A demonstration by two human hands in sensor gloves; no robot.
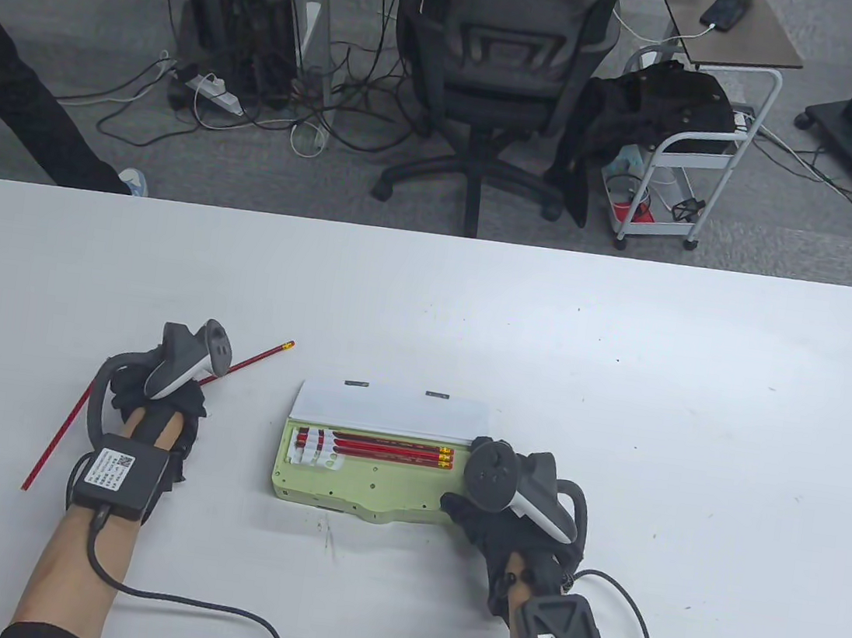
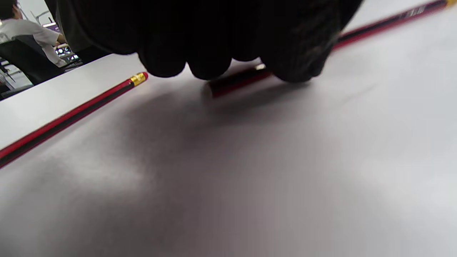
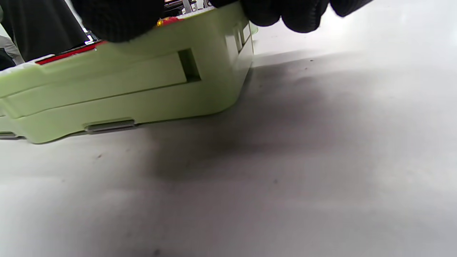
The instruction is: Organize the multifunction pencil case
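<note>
Two grips: left hand [image 1: 164, 388] around a red pencil [image 2: 238, 79], right hand [image 1: 498, 518] on the case [image 1: 342, 480] corner.

We see a pale green pencil case [image 1: 340, 492] with a white lid [image 1: 390, 411], red pencils [image 1: 385, 450] with gold ferrules, black gloves [image 1: 492, 531] and a white table [image 1: 622, 376].

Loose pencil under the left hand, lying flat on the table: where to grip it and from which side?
Pinch the pencil mid-shaft, from above, thumb and fingers on its two long sides. It lies flat and thin on the table, so an end grip would likely tip it. The left hand already sits over the middle, fingertips down at the shaft.
</note>
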